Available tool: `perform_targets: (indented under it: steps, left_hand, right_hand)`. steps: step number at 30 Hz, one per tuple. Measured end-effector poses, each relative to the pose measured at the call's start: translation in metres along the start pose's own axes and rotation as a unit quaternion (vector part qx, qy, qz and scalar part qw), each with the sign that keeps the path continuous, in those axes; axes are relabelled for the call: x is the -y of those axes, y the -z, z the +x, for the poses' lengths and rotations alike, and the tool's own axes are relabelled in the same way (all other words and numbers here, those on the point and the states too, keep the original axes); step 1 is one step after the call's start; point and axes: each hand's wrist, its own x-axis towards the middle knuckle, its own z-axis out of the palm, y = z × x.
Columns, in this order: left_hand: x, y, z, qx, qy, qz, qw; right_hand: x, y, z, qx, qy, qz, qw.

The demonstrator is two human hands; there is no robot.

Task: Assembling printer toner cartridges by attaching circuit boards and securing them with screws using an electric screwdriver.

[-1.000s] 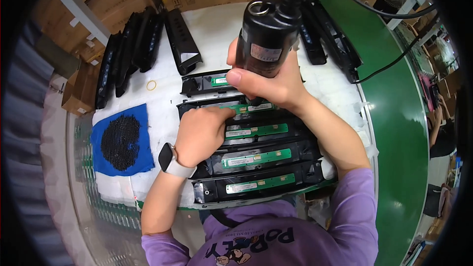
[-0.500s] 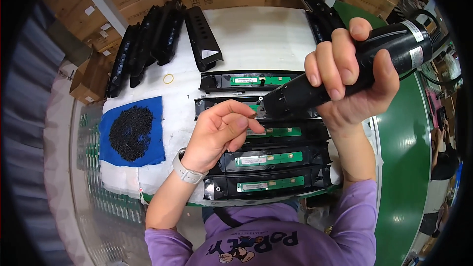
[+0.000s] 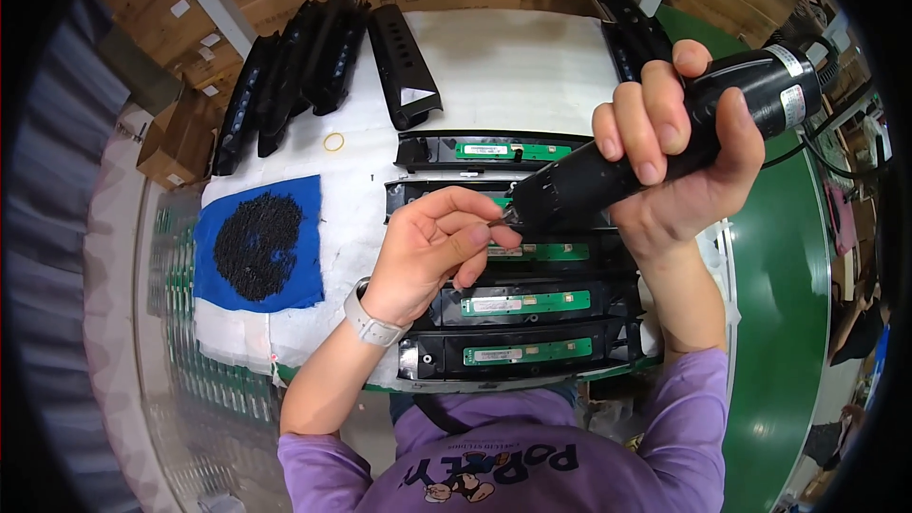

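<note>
My right hand point(image 3: 679, 166) is wrapped round a black electric screwdriver point(image 3: 575, 188), its cable running off at the upper right. The tool slants down and leftward over a row of long black plastic housings point(image 3: 432, 307). At the tool's tip my left hand point(image 3: 427, 252) pinches with thumb and fingertips; what lies between them is too small to make out. Each visible housing carries a narrow green circuit board point(image 3: 525, 303). The second housing from the far end is partly hidden by my hands and the tool.
A blue cloth point(image 3: 309, 192) at the left bears a pile of tiny black screws point(image 3: 256, 247). More black housings point(image 3: 313, 62) lean together at the far left, one point(image 3: 404, 71) beside them, others point(image 3: 632, 38) far right. A yellow ring point(image 3: 333, 142) lies on the white table cover point(image 3: 494, 66).
The whole view has shifted slightly. My left fingertips and the screwdriver's tip have come closer together. Both hands keep their grips.
</note>
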Motion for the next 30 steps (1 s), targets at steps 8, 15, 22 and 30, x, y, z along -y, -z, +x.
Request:
perform_targets:
  steps: [8,15,22,30]
  left_hand:
    - [-0.015,0.010,-0.002,-0.120,0.009,0.306,0.944]
    - [-0.037,0.035,0.001,-0.183,-0.064,0.230,0.954]
    - [-0.023,0.031,0.002,-0.152,-0.059,0.176,0.971]
    - [-0.020,0.023,-0.002,-0.203,-0.104,0.120,0.966]
  right_hand:
    - [-0.013,0.001,0.019,0.087,-0.052,-0.075,0.992]
    - [-0.052,0.001,0.013,0.047,-0.129,-0.301,0.944]
    - [-0.058,0.008,0.010,0.031,-0.127,-0.249,0.960]
    - [-0.064,0.011,0.010,0.064,-0.133,-0.245,0.958]
